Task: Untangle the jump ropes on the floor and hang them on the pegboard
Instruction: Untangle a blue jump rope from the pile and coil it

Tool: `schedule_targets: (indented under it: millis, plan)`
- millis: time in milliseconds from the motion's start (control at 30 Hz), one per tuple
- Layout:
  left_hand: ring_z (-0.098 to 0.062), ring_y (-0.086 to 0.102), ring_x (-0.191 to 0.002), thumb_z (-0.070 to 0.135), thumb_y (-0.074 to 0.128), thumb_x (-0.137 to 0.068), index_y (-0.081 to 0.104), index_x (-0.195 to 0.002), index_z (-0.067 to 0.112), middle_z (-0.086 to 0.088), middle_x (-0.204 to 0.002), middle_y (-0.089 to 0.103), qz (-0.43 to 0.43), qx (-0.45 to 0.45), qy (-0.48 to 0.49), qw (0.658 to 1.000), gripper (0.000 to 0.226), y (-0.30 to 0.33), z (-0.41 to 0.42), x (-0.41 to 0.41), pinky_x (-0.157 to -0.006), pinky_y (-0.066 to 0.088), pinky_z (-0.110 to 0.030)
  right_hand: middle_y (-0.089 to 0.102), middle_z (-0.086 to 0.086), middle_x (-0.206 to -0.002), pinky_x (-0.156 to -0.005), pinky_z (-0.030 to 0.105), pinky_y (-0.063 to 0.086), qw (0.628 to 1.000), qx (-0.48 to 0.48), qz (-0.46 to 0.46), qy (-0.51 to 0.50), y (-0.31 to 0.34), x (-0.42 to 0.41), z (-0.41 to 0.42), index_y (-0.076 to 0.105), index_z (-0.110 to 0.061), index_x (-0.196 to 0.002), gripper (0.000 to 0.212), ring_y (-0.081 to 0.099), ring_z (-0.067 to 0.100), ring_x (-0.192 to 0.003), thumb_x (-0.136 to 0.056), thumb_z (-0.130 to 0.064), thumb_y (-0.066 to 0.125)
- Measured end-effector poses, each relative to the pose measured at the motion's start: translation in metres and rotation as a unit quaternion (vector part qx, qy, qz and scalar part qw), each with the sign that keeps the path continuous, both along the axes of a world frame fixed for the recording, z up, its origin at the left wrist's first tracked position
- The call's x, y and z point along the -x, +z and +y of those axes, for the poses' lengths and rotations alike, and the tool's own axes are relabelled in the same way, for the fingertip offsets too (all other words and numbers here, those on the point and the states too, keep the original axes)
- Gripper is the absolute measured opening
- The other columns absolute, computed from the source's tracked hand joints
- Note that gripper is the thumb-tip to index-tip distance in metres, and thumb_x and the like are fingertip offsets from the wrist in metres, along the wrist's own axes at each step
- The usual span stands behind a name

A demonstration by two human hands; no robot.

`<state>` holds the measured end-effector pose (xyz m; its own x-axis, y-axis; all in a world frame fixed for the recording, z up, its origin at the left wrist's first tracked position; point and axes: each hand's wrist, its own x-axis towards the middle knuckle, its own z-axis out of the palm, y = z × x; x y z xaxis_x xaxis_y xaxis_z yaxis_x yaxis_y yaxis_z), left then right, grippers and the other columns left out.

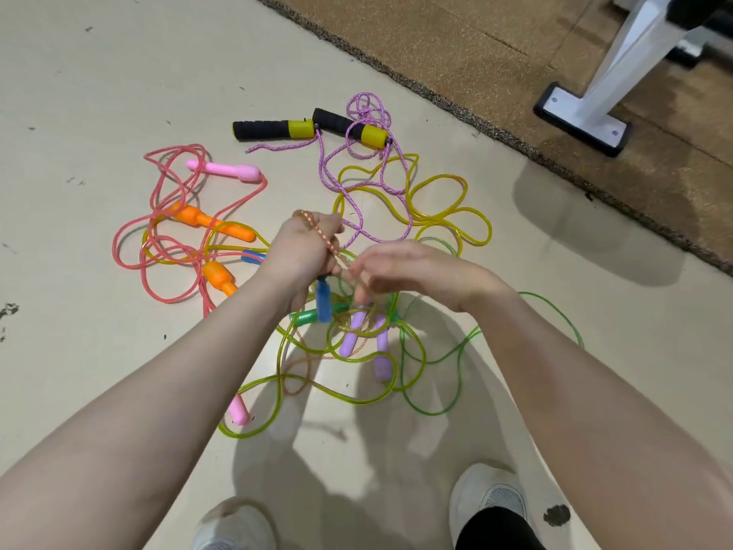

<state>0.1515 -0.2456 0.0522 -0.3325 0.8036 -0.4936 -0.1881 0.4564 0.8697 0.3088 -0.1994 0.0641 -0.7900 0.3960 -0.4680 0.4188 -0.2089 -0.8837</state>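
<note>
From the head camera, the left hand (303, 252) is clenched around an orange speckled rope (317, 232) that loops over its back, with a blue handle (323, 299) hanging just below the fist. The right hand (408, 273) has its fingers bent down among the strands; whether it pinches one I cannot tell. The other jump ropes lie tangled on the floor (99, 93): pink rope (158, 216) left, purple rope (349, 184) beyond, green rope (436, 363) beneath the hands.

Pink rope (158, 216), seemingly orange-speckled cord (317, 232)
</note>
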Motion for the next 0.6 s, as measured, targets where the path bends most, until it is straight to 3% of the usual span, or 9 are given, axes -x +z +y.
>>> schedule_targets:
  millis: [67, 100, 133, 200, 300, 367, 433, 500, 600]
  plan:
    - [-0.008, 0.030, -0.030, 0.017, 0.046, -0.096, 0.044, -0.070, 0.013, -0.001, -0.052, 0.036, 0.013, 0.020, 0.034, 0.999, 0.026, -0.003, 0.000, 0.007, -0.042, 0.040, -0.020, 0.057, -0.012, -0.058, -0.065, 0.021, 0.044, 0.991, -0.099, -0.072, 0.044, -0.006, 0.000, 0.001, 0.064, -0.008, -0.075, 0.017, 0.053, 0.005, -0.060, -0.084, -0.023, 0.065]
    - [-0.008, 0.029, -0.030, 0.016, 0.046, -0.096, 0.043, -0.071, 0.013, 0.000, -0.052, 0.035, 0.020, 0.037, 0.029, 0.999, 0.026, -0.004, -0.002, 0.011, -0.041, 0.040, -0.019, 0.051, -0.015, -0.050, -0.061, 0.023, 0.042, 0.978, -0.182, -0.105, 0.005, -0.015, -0.002, 0.005, 0.062, -0.013, -0.068, 0.018, 0.048, 0.002, -0.054, -0.082, -0.020, 0.068]
    - [-0.008, 0.027, -0.029, 0.013, 0.046, -0.096, 0.043, -0.071, 0.013, 0.000, -0.050, 0.035, 0.025, 0.057, -0.002, 0.998, 0.025, -0.006, -0.005, 0.015, -0.040, 0.040, -0.018, 0.048, -0.016, -0.046, -0.060, 0.028, 0.039, 0.960, -0.238, -0.126, -0.080, -0.022, -0.004, 0.009, 0.059, -0.017, -0.064, 0.020, 0.044, 0.003, -0.053, -0.081, -0.021, 0.068]
    - [-0.007, 0.024, -0.028, 0.009, 0.047, -0.094, 0.046, -0.069, 0.012, 0.001, -0.046, 0.032, 0.000, 0.095, -0.132, 0.987, 0.025, -0.006, -0.014, 0.018, -0.039, 0.039, -0.018, 0.048, -0.015, -0.050, -0.064, 0.035, 0.041, 0.926, -0.226, -0.094, -0.288, -0.025, -0.009, 0.018, 0.056, -0.017, -0.065, 0.022, 0.045, 0.010, -0.058, -0.081, -0.026, 0.068]
    - [-0.002, 0.023, -0.028, 0.021, 0.049, -0.094, 0.058, -0.068, 0.011, 0.008, -0.042, 0.031, -0.182, 0.111, -0.350, 0.912, 0.029, 0.001, -0.025, 0.015, -0.043, 0.040, -0.018, 0.055, -0.011, -0.051, -0.071, 0.034, 0.040, 0.906, -0.157, -0.042, -0.392, -0.016, -0.013, 0.025, 0.051, -0.013, -0.062, 0.037, 0.055, 0.017, -0.067, -0.088, -0.038, 0.060]
    - [0.000, 0.043, -0.033, 0.029, 0.052, -0.092, 0.070, -0.084, 0.010, 0.004, -0.054, 0.051, -0.387, 0.034, -0.409, 0.826, 0.028, 0.005, -0.024, 0.012, -0.052, 0.050, -0.020, 0.052, -0.007, -0.048, -0.065, 0.028, 0.043, 0.919, -0.076, -0.048, -0.384, -0.013, -0.011, 0.023, 0.048, -0.014, -0.057, 0.052, 0.055, 0.019, -0.059, -0.090, -0.056, 0.046]
    - [-0.023, 0.069, -0.071, 0.022, 0.041, -0.099, 0.058, -0.120, -0.004, -0.022, -0.101, 0.065, -0.585, -0.063, -0.341, 0.733, 0.037, 0.009, -0.019, 0.011, -0.079, 0.055, -0.037, 0.044, -0.001, -0.049, -0.050, 0.022, 0.042, 0.921, 0.034, -0.068, -0.382, -0.014, -0.009, 0.017, 0.045, -0.014, -0.059, 0.058, 0.045, 0.015, -0.044, -0.088, -0.064, 0.038]
    - [-0.044, 0.054, -0.115, 0.014, 0.037, -0.100, 0.045, -0.132, -0.007, -0.033, -0.135, 0.043, -0.633, -0.131, -0.233, 0.727, 0.039, 0.013, -0.011, 0.016, -0.093, 0.048, -0.049, 0.036, 0.000, -0.049, -0.044, 0.022, 0.033, 0.939, 0.041, -0.122, -0.320, -0.024, -0.012, 0.011, 0.043, -0.015, -0.059, 0.053, 0.033, 0.014, -0.040, -0.088, -0.060, 0.045]
    - [-0.046, 0.045, -0.124, 0.008, 0.051, -0.093, 0.049, -0.129, -0.005, -0.031, -0.139, 0.041, -0.646, -0.186, -0.093, 0.734, 0.038, 0.009, -0.004, 0.025, -0.093, 0.049, -0.049, 0.037, 0.004, -0.054, -0.048, 0.026, 0.030, 0.968, -0.076, -0.223, -0.092, -0.033, -0.025, 0.006, 0.045, -0.015, -0.058, 0.039, 0.034, 0.017, -0.045, -0.088, -0.035, 0.060]
